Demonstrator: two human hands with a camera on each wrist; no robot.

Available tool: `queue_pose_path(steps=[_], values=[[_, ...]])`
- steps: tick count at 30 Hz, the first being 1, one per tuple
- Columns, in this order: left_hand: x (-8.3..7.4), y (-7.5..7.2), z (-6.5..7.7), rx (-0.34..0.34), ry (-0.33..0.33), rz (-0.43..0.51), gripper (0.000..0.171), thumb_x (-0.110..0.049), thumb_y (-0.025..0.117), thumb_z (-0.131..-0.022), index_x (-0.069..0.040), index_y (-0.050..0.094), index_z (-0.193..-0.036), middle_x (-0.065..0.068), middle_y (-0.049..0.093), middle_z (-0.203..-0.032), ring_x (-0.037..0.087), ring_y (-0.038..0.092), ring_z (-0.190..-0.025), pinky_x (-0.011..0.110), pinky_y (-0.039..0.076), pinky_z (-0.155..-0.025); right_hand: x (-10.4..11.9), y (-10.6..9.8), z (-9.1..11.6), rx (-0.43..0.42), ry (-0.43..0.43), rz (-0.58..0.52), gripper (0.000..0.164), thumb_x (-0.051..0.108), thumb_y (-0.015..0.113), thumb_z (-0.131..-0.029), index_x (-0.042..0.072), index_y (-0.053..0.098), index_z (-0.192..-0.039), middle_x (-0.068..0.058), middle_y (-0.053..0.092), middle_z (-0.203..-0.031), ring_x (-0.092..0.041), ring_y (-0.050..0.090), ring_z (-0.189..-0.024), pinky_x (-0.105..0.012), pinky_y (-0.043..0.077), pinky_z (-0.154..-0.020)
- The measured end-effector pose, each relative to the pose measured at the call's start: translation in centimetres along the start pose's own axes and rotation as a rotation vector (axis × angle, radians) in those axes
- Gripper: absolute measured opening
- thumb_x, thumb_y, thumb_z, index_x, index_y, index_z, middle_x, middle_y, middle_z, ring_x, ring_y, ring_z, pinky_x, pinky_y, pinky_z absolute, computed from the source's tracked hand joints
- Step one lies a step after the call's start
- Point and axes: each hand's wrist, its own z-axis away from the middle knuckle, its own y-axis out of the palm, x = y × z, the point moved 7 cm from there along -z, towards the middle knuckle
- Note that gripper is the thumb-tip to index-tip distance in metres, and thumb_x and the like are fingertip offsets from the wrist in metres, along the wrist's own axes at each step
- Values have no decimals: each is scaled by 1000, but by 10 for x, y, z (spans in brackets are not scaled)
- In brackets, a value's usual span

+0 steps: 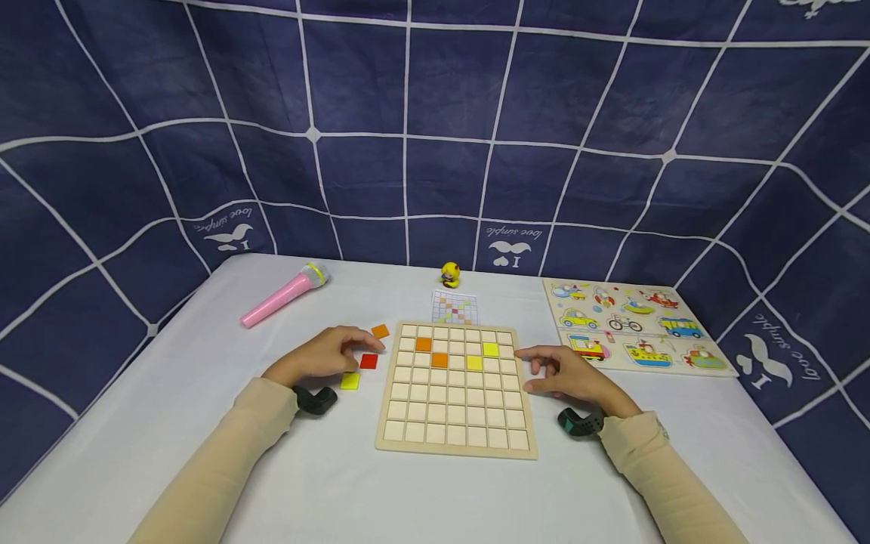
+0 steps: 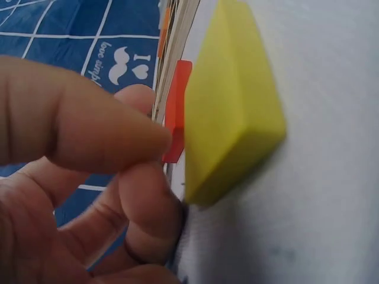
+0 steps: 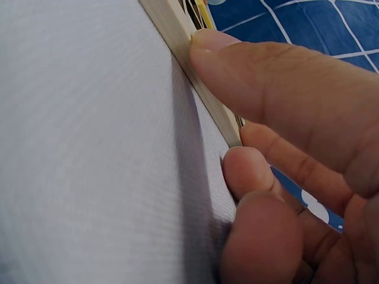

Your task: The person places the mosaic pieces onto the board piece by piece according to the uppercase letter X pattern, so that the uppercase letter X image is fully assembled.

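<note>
A square wooden grid board (image 1: 457, 446) lies in front of me. Two orange tiles (image 1: 424, 344) and two yellow tiles (image 1: 491, 350) sit in its upper cells. My left hand (image 1: 329, 352) hovers left of the board, fingers loosely bent with nothing held. Beside its fingertips lie a loose orange tile (image 1: 380, 331), a red tile (image 1: 368, 362) and a yellow tile (image 1: 350, 381). In the left wrist view, the thumb overlaps the red tile (image 2: 176, 112), and the thick yellow tile (image 2: 228, 106) is nearer. My right hand (image 1: 563, 372) rests thumb and fingertip against the board's side edge (image 3: 192, 74).
A small colour-grid card (image 1: 455, 308) lies behind the board, with a yellow duck figure (image 1: 450, 274) beyond it. The pink toy microphone (image 1: 282, 296) is back left. At right lies a vehicle puzzle board (image 1: 639, 328). A dark blue checked cloth (image 1: 448, 98) hangs behind the table.
</note>
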Motion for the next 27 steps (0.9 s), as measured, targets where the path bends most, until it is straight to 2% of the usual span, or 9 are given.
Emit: queue_pose_path(steps=[3, 9, 18, 27], values=[[1, 0, 1, -10, -15, -34, 51, 6, 61, -80, -5, 77, -127, 12, 72, -129, 19, 55, -83, 34, 46, -81, 0, 0, 0, 0, 0, 3, 60, 7, 88, -90, -7, 64, -143, -7, 57, -99, -8, 44, -64, -20, 39, -55], [3, 0, -1, -16, -30, -116, 42, 1, 67, -86, -12, 81, -123, 10, 68, -121, 19, 53, -83, 36, 44, -80, 0, 0, 0, -2, 0, 12, 60, 8, 88, -90, -7, 64, -143, -7, 56, -99, -9, 45, -64, -20, 39, -55], [2, -2, -1, -29, -19, -115, 28, -11, 82, -89, -9, 80, -117, 6, 67, -108, 18, 52, -74, 30, 44, -72, 0, 0, -1, -2, -11, 11, 60, 8, 88, -89, -7, 64, -143, -7, 57, -99, -8, 45, -63, -21, 40, -54], [-1, -2, -2, -56, 40, -130, 23, -12, 84, -88, -8, 78, -110, 1, 74, -103, 14, 53, -71, 26, 45, -69, 1, 0, 1, 1, -4, 5, 62, 7, 88, -89, -7, 63, -144, -9, 58, -100, -9, 46, -61, -21, 41, -53]])
